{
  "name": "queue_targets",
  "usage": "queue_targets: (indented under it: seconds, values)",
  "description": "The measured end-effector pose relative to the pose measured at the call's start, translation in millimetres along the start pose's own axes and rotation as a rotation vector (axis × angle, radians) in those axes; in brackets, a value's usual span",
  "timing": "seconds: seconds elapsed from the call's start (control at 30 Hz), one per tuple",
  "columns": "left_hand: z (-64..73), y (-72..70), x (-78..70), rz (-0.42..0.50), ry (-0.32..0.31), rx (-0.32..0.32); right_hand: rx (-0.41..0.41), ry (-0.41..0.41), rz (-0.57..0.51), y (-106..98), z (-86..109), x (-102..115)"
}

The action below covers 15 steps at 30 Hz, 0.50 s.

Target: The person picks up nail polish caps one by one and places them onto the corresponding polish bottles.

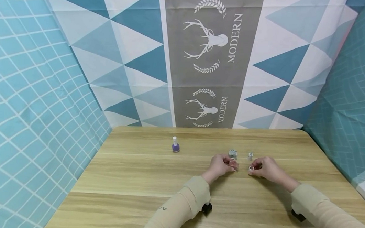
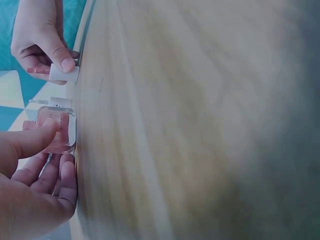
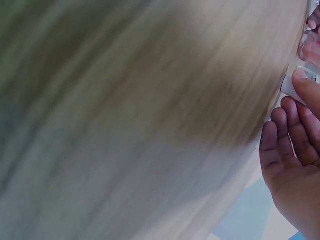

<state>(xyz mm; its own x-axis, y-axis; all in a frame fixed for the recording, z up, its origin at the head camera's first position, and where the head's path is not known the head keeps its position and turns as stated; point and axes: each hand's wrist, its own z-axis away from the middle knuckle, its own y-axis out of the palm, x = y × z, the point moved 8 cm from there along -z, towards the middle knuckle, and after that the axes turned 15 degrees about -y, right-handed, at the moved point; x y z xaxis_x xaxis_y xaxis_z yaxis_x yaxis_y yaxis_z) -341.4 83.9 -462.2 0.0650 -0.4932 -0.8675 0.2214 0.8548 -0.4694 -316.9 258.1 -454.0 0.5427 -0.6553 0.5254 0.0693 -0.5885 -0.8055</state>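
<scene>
A small square glass bottle of pink nail polish stands on the table, gripped between the thumb and fingers of my left hand. Its neck is uncapped in the left wrist view. To its right my right hand pinches a white nail polish cap; the pinkish brush sticks out of it. Cap and bottle are apart. Just behind the pink bottle sits a clear-looking nail polish bottle. Another white cap stands beyond my right fingertips.
A purple nail polish bottle with its white cap on stands further left, toward the back of the wooden table. Patterned cloth hangs behind the table, and blue tiled-pattern cloth covers the left side.
</scene>
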Motion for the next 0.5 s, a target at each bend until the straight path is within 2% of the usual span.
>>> queue_targets:
  seconds: [0.27,0.5]
  values:
    - [4.1,-12.9,-1.2,-0.078,0.035,-0.006,-0.01,0.033,0.0,-4.6,-2.8,5.3]
    - [11.6,-27.6,-0.2,-0.06,-0.008,0.02,-0.005,-0.007,0.028,-14.8,-11.9,23.6]
